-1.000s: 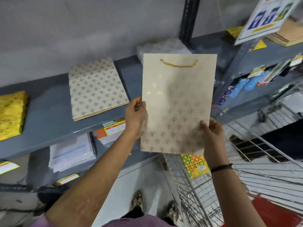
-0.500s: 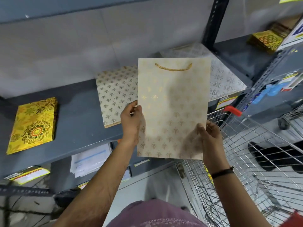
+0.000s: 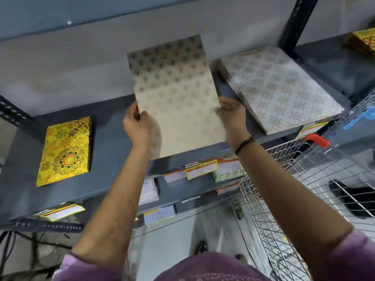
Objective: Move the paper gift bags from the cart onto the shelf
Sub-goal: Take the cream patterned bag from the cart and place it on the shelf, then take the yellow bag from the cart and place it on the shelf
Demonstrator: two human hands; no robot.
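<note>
A flat cream paper gift bag [image 3: 178, 98] with a gold motif pattern lies tilted over the middle of the grey shelf [image 3: 109, 126], its near edge at the shelf's front lip. My left hand [image 3: 138, 126] grips its left edge and my right hand [image 3: 231, 114] grips its right edge. The stack of like-patterned bags seen earlier on this shelf is hidden under the held bag. The wire cart [image 3: 316, 191] stands at the lower right, with a dark item [image 3: 353, 199] lying in it.
A yellow patterned bag stack [image 3: 67, 151] lies at the shelf's left. A white stack with knot motifs [image 3: 284, 90] lies to the right, beside a black upright post [image 3: 294, 23]. Price labels [image 3: 200, 169] hang on the shelf's front edge. Lower shelves hold paper packs [image 3: 160, 213].
Both hands have carried the bag forward and up from in front of the shelf to over its middle, laying it back toward flat. Its gold handle no longer shows.
</note>
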